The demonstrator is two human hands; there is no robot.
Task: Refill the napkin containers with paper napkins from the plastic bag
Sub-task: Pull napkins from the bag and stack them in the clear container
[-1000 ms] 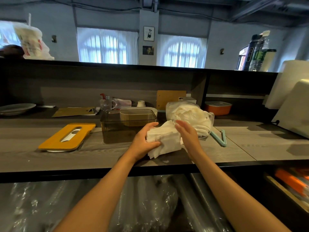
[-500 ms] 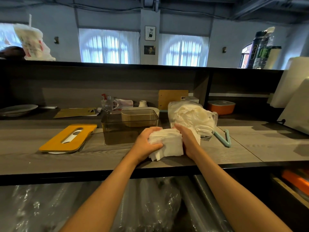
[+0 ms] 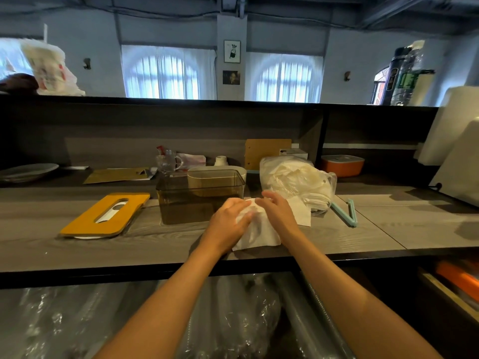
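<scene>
Head view of a grey wood-grain counter (image 3: 375,224), read left to right. At about 9 o'clock a plate (image 3: 28,171) rests on the rear ledge. Toward 8 o'clock from the frame's centre lies a yellow slotted lid (image 3: 108,216), flat on the counter, with a white edge showing beneath it. At centre stands the smoky transparent napkin container (image 3: 197,200), uncovered and upright; a beige tub (image 3: 216,174) sits just behind it at 12 o'clock, and a glass cup (image 3: 168,161) at its 11 o'clock. Directly in front of the container, the left hand (image 3: 228,224) lies over the left side of a stack of white paper napkins (image 3: 259,234), fingers bent around the paper. The right hand (image 3: 278,213) covers the stack's right side, fingers curved downward onto it; motion blur makes it unclear whether this hand grips or merely presses. The stack rests on the counter, touching neither container nor bag interior as far as visible. At 2 o'clock from the hands, the clear plastic bag (image 3: 295,177) holds further napkins, its mouth facing the hands. Beside it at 3 o'clock lies a teal bag clip (image 3: 346,212). An orange lidded box (image 3: 342,165) sits on the rear ledge at far right.
</scene>
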